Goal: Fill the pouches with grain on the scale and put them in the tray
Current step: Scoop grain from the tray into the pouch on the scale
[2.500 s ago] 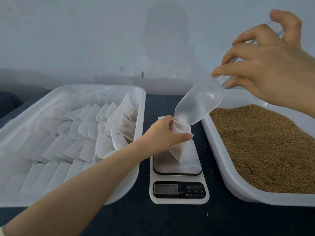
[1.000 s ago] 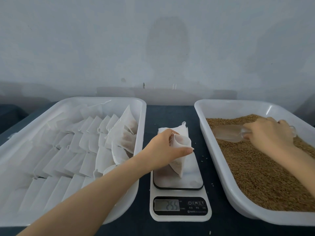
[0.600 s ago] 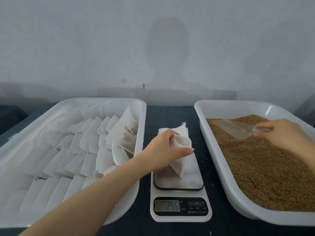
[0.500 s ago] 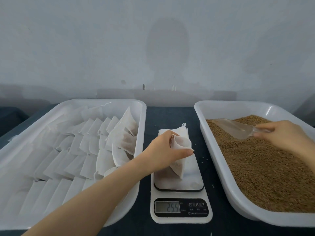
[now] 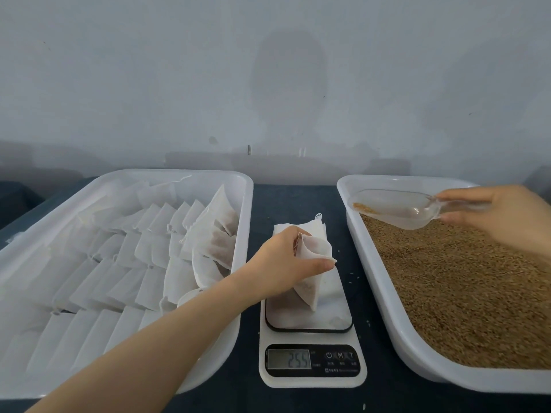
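Observation:
My left hand (image 5: 283,265) pinches the open mouth of a white pouch (image 5: 313,275) that stands on the platform of the white scale (image 5: 310,317), whose display (image 5: 288,359) reads 255. My right hand (image 5: 495,214) grips the handle of a clear plastic scoop (image 5: 393,208) held level above the far left corner of the grain tray (image 5: 384,296). A little brown grain lies at the scoop's lip. Brown grain (image 5: 465,287) fills that tray.
The white tray (image 5: 241,210) on the left holds several rows of flat pouches and a few filled ones by its right wall. A stack of spare pouches (image 5: 286,228) lies behind the scale. Loose grains dot the dark tabletop. A pale wall stands behind.
My right hand lifted the scoop out of the grain and carried it left and up toward the tray's far corner. My left hand and the pouch stayed put; the display still reads 255.

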A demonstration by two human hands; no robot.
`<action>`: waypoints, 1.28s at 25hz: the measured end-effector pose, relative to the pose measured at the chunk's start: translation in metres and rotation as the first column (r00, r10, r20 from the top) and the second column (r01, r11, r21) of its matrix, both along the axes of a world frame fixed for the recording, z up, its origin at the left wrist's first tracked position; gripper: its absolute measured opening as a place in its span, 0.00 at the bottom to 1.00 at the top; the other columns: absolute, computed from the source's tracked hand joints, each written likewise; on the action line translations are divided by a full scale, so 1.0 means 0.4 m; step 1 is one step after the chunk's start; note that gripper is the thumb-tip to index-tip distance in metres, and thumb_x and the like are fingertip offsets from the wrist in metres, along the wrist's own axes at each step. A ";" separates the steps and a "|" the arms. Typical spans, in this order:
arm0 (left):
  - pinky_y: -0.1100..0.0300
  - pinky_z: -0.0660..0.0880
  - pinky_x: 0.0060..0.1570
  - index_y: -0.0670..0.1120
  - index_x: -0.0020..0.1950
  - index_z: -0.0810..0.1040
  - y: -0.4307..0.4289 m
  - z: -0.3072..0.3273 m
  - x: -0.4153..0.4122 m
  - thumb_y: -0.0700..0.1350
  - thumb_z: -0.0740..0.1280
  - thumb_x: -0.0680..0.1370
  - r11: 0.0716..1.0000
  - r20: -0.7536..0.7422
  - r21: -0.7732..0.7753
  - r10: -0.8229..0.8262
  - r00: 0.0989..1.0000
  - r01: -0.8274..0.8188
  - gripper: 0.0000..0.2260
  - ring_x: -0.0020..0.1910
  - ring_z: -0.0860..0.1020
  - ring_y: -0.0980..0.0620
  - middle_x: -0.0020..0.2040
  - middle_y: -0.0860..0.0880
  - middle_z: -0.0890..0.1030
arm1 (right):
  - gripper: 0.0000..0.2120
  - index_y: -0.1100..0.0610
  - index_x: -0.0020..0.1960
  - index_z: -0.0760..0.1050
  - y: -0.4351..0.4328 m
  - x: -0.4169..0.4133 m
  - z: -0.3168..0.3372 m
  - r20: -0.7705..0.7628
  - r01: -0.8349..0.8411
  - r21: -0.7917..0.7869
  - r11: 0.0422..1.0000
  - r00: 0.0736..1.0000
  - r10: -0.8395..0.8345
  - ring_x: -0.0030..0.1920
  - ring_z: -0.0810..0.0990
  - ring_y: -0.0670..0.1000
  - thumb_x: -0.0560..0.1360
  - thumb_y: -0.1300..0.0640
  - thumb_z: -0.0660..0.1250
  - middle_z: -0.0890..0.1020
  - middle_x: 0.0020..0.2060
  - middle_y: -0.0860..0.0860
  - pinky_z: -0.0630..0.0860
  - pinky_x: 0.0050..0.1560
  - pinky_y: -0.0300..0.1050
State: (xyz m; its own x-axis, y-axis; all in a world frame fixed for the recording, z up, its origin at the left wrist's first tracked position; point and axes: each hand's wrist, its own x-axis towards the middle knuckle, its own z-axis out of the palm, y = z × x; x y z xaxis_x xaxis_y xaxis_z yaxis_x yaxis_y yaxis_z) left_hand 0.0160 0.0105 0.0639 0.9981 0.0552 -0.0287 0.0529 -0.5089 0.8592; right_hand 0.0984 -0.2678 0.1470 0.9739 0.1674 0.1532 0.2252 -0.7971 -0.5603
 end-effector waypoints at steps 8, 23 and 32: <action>0.69 0.72 0.40 0.55 0.60 0.70 0.003 -0.002 -0.004 0.58 0.73 0.70 0.999 0.023 -0.031 -0.014 1.000 0.015 0.22 0.48 0.77 0.59 0.51 0.58 0.77 | 0.14 0.31 0.47 0.75 0.095 -0.034 0.071 0.133 -0.249 -0.292 0.923 0.946 0.297 0.61 0.72 0.51 0.67 0.47 0.73 0.80 0.48 0.38 0.54 0.71 0.52; 0.67 0.73 0.41 0.54 0.60 0.70 0.003 -0.003 0.001 0.59 0.73 0.70 1.000 0.024 -0.009 0.011 1.000 -0.010 0.24 0.49 0.77 0.57 0.52 0.57 0.77 | 0.10 0.53 0.49 0.84 0.185 -0.058 0.089 0.552 -0.216 -0.685 0.696 0.468 0.689 0.54 0.77 0.63 0.68 0.60 0.74 0.83 0.44 0.53 0.53 0.64 0.67; 0.65 0.74 0.45 0.52 0.62 0.70 0.001 0.001 0.000 0.58 0.72 0.71 1.000 0.014 0.011 0.017 1.000 -0.017 0.24 0.52 0.77 0.54 0.54 0.55 0.77 | 0.11 0.51 0.57 0.77 0.048 0.057 -0.005 0.284 0.144 -0.397 0.907 0.959 -0.028 0.46 0.77 0.57 0.76 0.50 0.66 0.79 0.54 0.54 0.75 0.51 0.56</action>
State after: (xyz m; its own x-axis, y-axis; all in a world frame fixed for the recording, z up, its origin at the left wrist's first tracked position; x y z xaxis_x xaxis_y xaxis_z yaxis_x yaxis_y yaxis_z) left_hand 0.0159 0.0109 0.0641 0.9973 0.0726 -0.0137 0.0494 -0.5172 0.8544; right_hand 0.1211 -0.2486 0.1449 0.9198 0.1895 0.3436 0.2394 -0.9648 -0.1088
